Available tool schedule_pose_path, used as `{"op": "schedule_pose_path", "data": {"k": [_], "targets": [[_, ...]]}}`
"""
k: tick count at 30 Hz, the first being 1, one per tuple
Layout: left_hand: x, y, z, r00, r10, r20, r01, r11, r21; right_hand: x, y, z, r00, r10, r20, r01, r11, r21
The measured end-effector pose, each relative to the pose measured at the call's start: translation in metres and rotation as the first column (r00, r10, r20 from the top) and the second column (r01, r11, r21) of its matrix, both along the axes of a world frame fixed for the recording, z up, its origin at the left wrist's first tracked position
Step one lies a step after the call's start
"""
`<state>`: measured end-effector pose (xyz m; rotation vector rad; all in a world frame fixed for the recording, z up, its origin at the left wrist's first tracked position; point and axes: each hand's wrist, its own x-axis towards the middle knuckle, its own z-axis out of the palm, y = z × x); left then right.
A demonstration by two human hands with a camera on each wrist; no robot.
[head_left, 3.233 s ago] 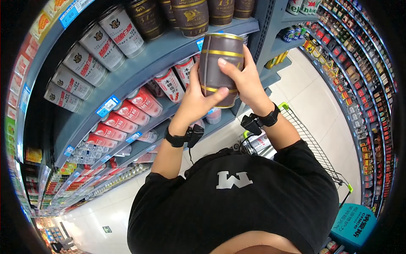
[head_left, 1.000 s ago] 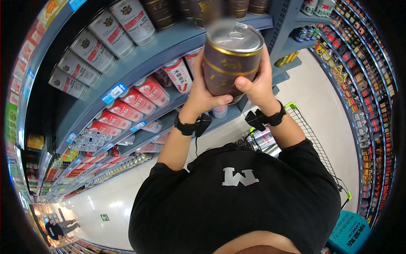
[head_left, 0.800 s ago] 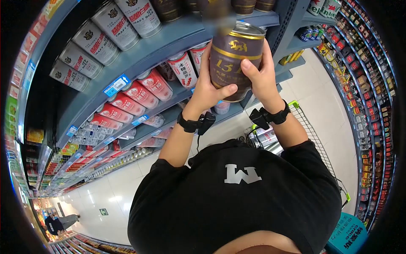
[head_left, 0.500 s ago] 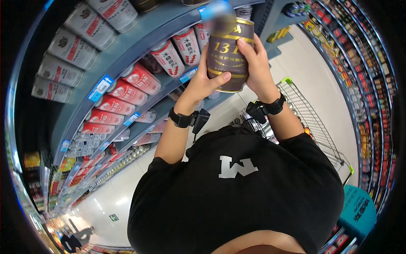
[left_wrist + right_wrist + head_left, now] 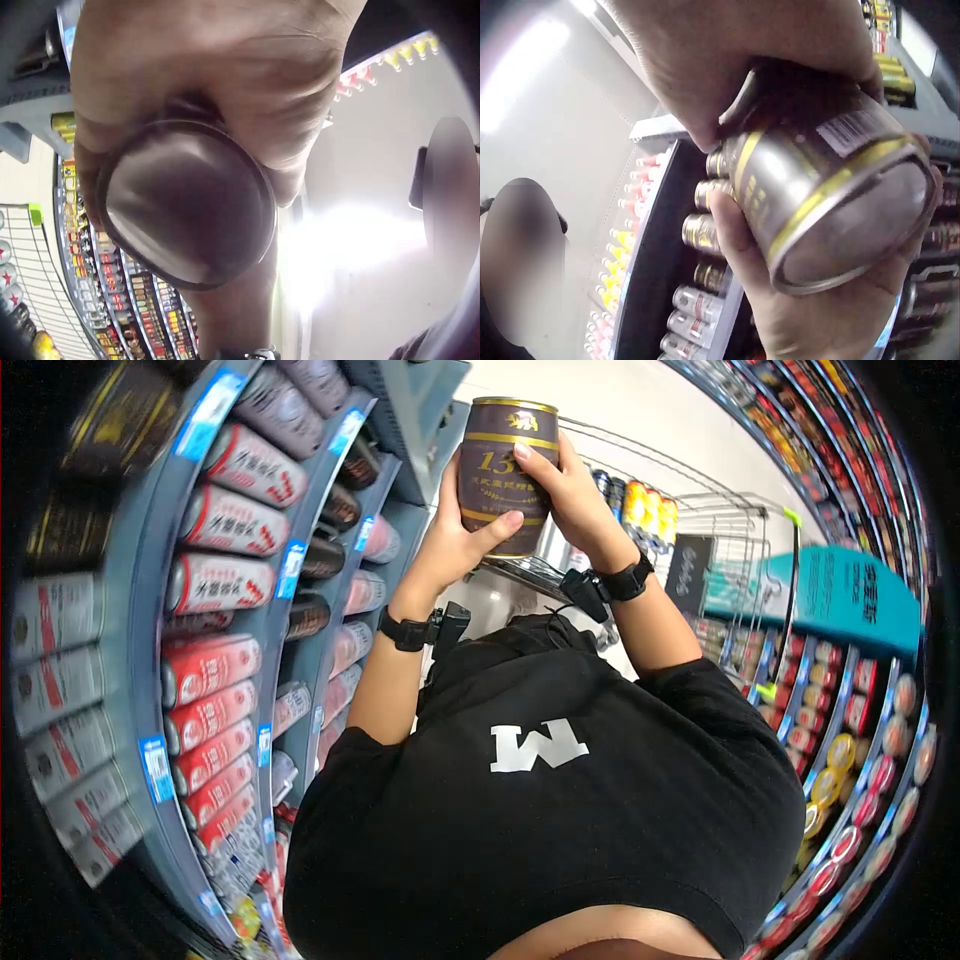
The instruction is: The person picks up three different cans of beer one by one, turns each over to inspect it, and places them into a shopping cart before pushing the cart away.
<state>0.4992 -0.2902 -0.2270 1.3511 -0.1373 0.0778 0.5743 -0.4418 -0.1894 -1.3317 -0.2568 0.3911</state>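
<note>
Both hands hold a dark brown beer can (image 5: 508, 485) with gold bands and a "131" label. It stands nearly upright in the head view. My left hand (image 5: 447, 545) grips its left side and lower part, thumb across the front. On the opposite side, my right hand (image 5: 580, 500) grips it with the thumb on the label. In the left wrist view the can's round bottom (image 5: 187, 206) faces the camera, below the palm. A barcode and yellow band show on the can (image 5: 817, 187) in the right wrist view.
At left, a shelf (image 5: 180, 650) bears red cans (image 5: 215, 670), white-and-red cans (image 5: 235, 520) and silver cans (image 5: 60, 680). A wire shopping cart (image 5: 735, 515) stands beyond the right arm, with yellow cans (image 5: 645, 505) and other goods inside. Behind it is a teal display (image 5: 850, 595).
The can has been turned in the hands, tipped lid-first and then back, so its label faces the head camera. The view has swung right, bringing the can from before the shelf to near the cart.
</note>
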Motion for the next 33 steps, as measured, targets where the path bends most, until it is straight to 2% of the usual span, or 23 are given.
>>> {"op": "schedule_pose_path", "data": {"k": [3,7,9,11,13,15,18,19,21,22,23,24,26,28,29,31,33], "targets": [[0.021,-0.038,-0.008,0.991,-0.112,-0.076,0.114,0.993,0.019,0.014,-0.052,-0.02,0.997,-0.077,0.014,0.078,0.995,-0.06],[0.055,-0.085,-0.024,0.952,-0.237,-0.195,0.254,0.965,0.066,0.027,-0.111,-0.034,0.983,-0.163,-0.084,0.155,0.984,-0.089],[0.073,-0.107,-0.041,0.907,-0.315,-0.28,0.33,0.944,0.008,0.037,-0.136,-0.05,0.961,-0.231,-0.152,0.218,0.971,-0.095],[0.088,-0.125,-0.059,0.906,-0.291,-0.306,0.323,0.945,0.056,0.048,-0.158,-0.069,0.947,-0.232,-0.221,0.224,0.973,-0.059],[0.097,-0.138,-0.063,0.861,-0.347,-0.373,0.413,0.903,0.114,0.05,-0.172,-0.082,0.941,-0.272,-0.201,0.26,0.962,-0.083],[0.106,-0.15,-0.091,0.885,-0.278,-0.372,0.398,0.868,0.298,0.055,-0.182,-0.099,0.935,-0.306,-0.178,0.292,0.951,-0.103],[0.108,-0.169,-0.123,0.875,-0.279,-0.397,0.398,0.881,0.258,0.065,-0.196,-0.131,0.906,-0.343,-0.249,0.296,0.932,-0.208],[0.109,-0.172,-0.133,0.876,-0.234,-0.422,0.375,0.881,0.29,0.066,-0.197,-0.141,0.901,-0.347,-0.262,0.297,0.931,-0.209],[0.11,-0.174,-0.148,0.832,-0.175,-0.526,0.393,0.856,0.336,0.069,-0.198,-0.162,0.879,-0.417,-0.23,0.337,0.886,-0.319],[0.114,-0.171,-0.166,0.826,-0.177,-0.535,0.397,0.856,0.33,0.073,-0.198,-0.179,0.881,-0.434,-0.189,0.329,0.847,-0.417],[0.119,-0.168,-0.186,0.827,-0.167,-0.537,0.426,0.809,0.405,0.082,-0.198,-0.198,0.879,-0.435,-0.197,0.324,0.846,-0.423],[0.124,-0.166,-0.197,0.826,-0.156,-0.541,0.453,0.755,0.475,0.091,-0.195,-0.206,0.896,-0.373,-0.24,0.249,0.87,-0.425],[0.124,-0.158,-0.217,0.782,-0.141,-0.607,0.49,0.742,0.458,0.09,-0.192,-0.223,0.878,-0.288,-0.383,0.122,0.907,-0.402],[0.134,-0.155,-0.232,0.782,-0.079,-0.618,0.484,0.701,0.524,0.096,-0.184,-0.245,0.878,-0.302,-0.372,0.129,0.897,-0.423],[0.137,-0.151,-0.24,0.794,-0.101,-0.599,0.482,0.705,0.521,0.095,-0.178,-0.263,0.877,-0.315,-0.362,0.138,0.888,-0.438],[0.145,-0.145,-0.243,0.73,-0.095,-0.676,0.55,0.668,0.5,0.105,-0.166,-0.28,0.87,-0.273,-0.411,0.096,0.91,-0.403],[0.148,-0.133,-0.28,0.674,-0.151,-0.723,0.63,0.628,0.456,0.098,-0.163,-0.277,0.873,-0.249,-0.419,0.038,0.892,-0.45]]}}
